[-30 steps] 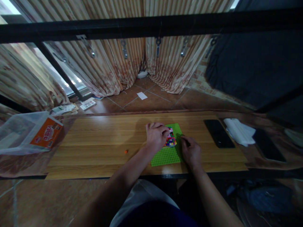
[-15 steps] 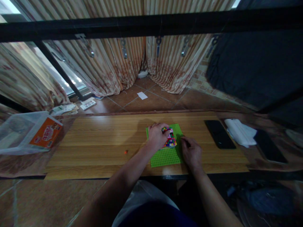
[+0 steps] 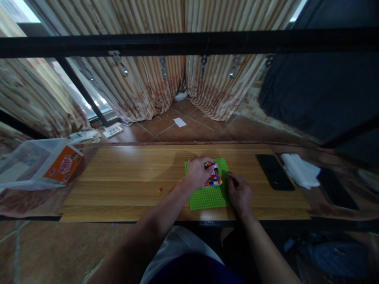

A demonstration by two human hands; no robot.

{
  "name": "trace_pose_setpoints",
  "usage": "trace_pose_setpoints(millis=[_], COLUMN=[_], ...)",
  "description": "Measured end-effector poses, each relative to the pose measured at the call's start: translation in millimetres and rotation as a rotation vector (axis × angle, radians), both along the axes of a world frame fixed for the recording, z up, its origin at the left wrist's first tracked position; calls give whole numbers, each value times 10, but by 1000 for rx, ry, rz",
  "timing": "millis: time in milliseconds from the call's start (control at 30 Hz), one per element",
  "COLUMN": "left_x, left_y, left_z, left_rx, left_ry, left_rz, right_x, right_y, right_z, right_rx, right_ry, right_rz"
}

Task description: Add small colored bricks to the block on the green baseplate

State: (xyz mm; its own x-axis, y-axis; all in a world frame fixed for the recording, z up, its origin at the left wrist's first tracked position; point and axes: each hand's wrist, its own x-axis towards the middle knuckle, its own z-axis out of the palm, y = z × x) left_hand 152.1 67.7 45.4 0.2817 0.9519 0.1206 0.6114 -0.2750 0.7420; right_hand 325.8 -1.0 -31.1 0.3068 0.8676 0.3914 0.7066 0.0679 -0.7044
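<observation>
A green studded baseplate (image 3: 209, 202) lies on the wooden table. On its upper part sits a low, hollow build of many-coloured toy bricks (image 3: 215, 181). My left hand (image 3: 197, 170) reaches over the build from the left and hides much of it. Its thumb and fingers are closed together above the bricks; what they pinch, if anything, is too small to tell. At the plate's right edge rests my right hand (image 3: 240, 192), its fingers curled and the fingertips at that edge. A single small orange brick (image 3: 159, 190) lies apart on the table, left of my left forearm.
To the left stands a clear plastic box (image 3: 32, 181) with an orange label. A black phone (image 3: 274, 172) lies on the table's right side, with white tissues (image 3: 300, 169) and another dark flat device (image 3: 337, 189) beyond. A black metal bar (image 3: 177, 44) crosses above the table.
The whole view has shifted slightly, with the bar and table lower in the picture. Both hands keep their places at the build and the plate's edge.
</observation>
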Motion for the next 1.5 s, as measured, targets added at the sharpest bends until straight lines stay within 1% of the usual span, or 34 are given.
trace_pose_setpoints(millis=[133, 233, 333, 467, 567, 633, 700, 800, 900, 967, 1033, 1133, 1200, 1300, 1433, 1500], left_x=[-84, -275, -612, -1193, -1577, -1742, -1822, -1818, -1762, -1728, -1692, -1591, -1470, -1216, -830, -655], left_y=[-77, -171, -295, -493, -651, -743, -809, -845, -824, -802, -787, -779, -769, -712, -535, -425], left_z=[16, 1, -52, -180, -276, -315, -328, -321, -314, -314, -311, -284, -243, -145, -2, 42], left_rx=[102, 173, 203, 194, 172, 152, 116, 79, 89, 86, 70, 39, 23, 38, 120, 179], left_ry=[-34, -102, -115, -35, 44, 75, 131, 234, 305, 338, 339, 249, 153, 36, -5, 2], left_rz=[-21, -4, 77, 223, 280, 279, 250, 176, 106, 94, 100, 107, 101, 76, 17, 7], right_x=[13, 12, 6, 5, 9, 11, 13, 15, 17, 16, 12, 4, 0, -3, -2, 2], right_y=[-1, 1, -2, -16, -20, -19, -19, -20, -23, -24, -24, -25, -24, -21, -16, -11], right_z=[-5, -10, -5, 7, 2, -6, -14, -18, -12, -7, -3, 7, 15, 22, 10, -6], right_rx=[3, 10, 4, -1, -16, -14, -1, 8, 4, 2, 1, -4, -5, -2, -9, -4], right_ry=[-19, -19, -16, -14, -18, -21, -22, -19, -30, -36, -35, -27, -22, -22, -34, -27], right_rz=[18, 9, -4, -14, -15, -25, -34, -28, -22, -21, -23, -31, -23, -14, -20, -23])
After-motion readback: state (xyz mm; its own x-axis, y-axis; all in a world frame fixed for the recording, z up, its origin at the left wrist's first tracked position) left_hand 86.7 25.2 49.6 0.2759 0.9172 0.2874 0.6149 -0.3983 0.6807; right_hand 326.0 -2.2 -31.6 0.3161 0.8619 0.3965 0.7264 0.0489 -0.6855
